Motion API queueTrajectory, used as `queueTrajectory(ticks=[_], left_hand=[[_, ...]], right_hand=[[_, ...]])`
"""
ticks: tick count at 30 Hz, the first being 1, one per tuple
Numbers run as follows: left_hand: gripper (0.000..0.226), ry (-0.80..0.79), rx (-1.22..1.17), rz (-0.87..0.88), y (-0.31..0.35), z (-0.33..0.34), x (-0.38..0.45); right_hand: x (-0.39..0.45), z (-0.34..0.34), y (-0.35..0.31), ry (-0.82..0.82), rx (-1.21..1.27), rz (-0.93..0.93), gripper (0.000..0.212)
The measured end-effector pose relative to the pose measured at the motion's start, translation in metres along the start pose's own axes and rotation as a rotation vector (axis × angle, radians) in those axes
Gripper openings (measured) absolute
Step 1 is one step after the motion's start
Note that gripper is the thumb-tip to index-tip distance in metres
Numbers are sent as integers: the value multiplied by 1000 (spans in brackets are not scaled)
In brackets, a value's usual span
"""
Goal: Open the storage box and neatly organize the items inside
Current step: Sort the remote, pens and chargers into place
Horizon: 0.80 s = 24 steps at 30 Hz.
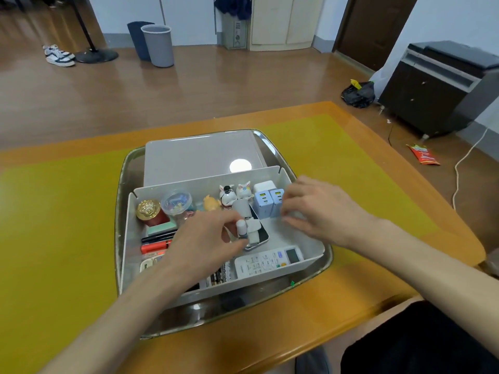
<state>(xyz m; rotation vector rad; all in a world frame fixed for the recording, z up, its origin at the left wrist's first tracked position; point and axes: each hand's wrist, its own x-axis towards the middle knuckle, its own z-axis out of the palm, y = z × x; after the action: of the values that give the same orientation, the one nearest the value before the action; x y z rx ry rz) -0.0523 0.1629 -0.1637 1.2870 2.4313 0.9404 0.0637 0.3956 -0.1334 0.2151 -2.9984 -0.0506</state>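
White plastic walls of the storage box (129,238) sit open before me on a metal tray (321,268), items packed inside. Nearest, the remote (267,261) lies along the front wall. My left hand (205,244) pinches a small white bottle (241,228) upright, probably to seat it tidily. Farther back, my right hand (316,209) curls round blue chargers (270,203), squaring them together against the rear corner.

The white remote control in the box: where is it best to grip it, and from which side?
Probably from above, pinching the long edges of the remote control near its display end, which is uncovered. It lies flat along the near wall of the storage box, and the left hand partly covers its other end.
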Motion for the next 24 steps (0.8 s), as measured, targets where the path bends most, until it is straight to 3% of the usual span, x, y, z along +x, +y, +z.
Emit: queueTrajectory(ticks=[3, 8, 15, 19, 21, 24], left_hand=[[14, -21, 99, 63, 22, 17, 17], [12, -71, 324, 173, 50, 61, 60], [10, -125, 518, 245, 40, 93, 78], [27, -126, 541, 318, 45, 77, 72], [36, -100, 516, 300, 45, 55, 62], [30, -21, 474, 171, 28, 14, 32]], right_hand=[[-19, -4, 21, 196, 86, 203, 14], [-41, 15, 40, 134, 207, 395, 18], [-46, 34, 33, 82, 319, 418, 18], [-39, 31, 28, 157, 308, 428, 15], [-36, 26, 25, 233, 334, 421, 16], [-23, 16, 12, 260, 418, 331, 14]])
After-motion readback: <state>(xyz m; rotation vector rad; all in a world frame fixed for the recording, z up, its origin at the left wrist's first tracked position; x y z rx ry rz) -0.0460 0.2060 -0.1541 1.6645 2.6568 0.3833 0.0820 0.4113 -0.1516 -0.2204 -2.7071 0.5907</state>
